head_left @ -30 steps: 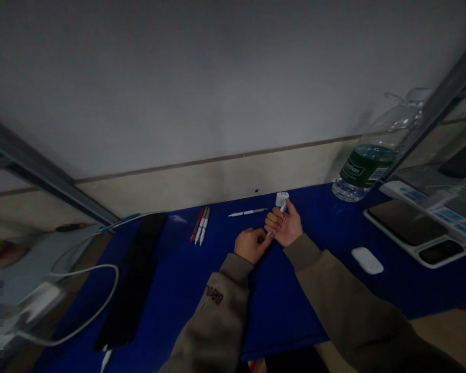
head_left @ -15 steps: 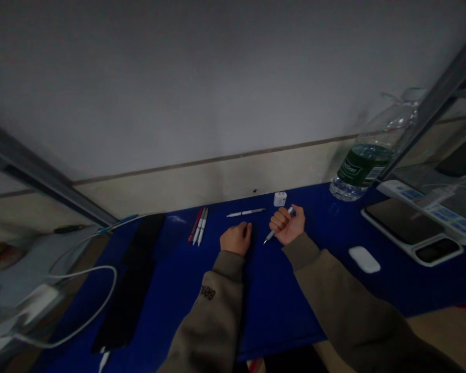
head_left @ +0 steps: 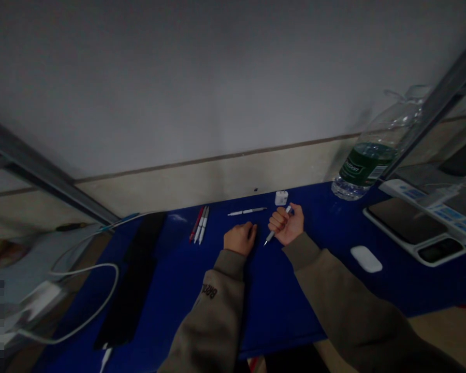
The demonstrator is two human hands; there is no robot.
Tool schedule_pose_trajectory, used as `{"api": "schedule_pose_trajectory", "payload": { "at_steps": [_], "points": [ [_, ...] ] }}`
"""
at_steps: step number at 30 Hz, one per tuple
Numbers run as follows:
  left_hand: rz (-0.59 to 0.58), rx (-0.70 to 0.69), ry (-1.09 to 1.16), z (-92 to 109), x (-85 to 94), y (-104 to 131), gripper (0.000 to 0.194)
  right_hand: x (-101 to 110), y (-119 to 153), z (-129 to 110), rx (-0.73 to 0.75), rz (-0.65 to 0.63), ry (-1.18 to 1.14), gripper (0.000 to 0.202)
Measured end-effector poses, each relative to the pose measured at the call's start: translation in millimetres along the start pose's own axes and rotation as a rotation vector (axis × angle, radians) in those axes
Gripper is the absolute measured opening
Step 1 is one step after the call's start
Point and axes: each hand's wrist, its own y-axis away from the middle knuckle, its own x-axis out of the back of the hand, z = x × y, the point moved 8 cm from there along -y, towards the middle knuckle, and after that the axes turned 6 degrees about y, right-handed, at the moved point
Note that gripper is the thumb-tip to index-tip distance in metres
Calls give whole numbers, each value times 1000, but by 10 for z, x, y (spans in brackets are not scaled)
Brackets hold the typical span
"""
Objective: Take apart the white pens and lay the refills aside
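My right hand [head_left: 286, 225] is wrapped in a fist around a white and grey pen [head_left: 270, 237]; its tip points down and left, a little above or at the blue tabletop, and its other end shows by my thumb. To the left, my left hand [head_left: 239, 238] rests on the table with fingers curled in, and I see nothing held in it. Another white pen [head_left: 247, 212] lies crosswise just beyond my left hand. Farther left, a red pen [head_left: 196, 224] and two white pens [head_left: 204, 225] lie side by side.
Behind my right hand stands a white charger plug [head_left: 281, 198]. On the right are a white oval case [head_left: 366, 259], a digital scale [head_left: 413, 230] and a large water bottle [head_left: 367, 163]. A black slab-like device [head_left: 128, 295] with a white cable [head_left: 114, 290] lies left. A wall backs the table.
My left hand has shifted slightly right, and its thumb and fingers have moved a little apart. My right hand still grips the pen in nearly the same place. The view has shifted slightly.
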Motion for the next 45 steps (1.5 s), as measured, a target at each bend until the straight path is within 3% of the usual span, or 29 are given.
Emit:
{"api": "schedule_pose_trajectory", "payload": {
  "at_steps": [38,45],
  "points": [
    [-39,-54,-5,69,14,15,39,38,-23,28,-19,-6,32,41],
    [-14,-138,10,177,25,46,54,5,-10,57,-61,7,54,43]
  ]
}}
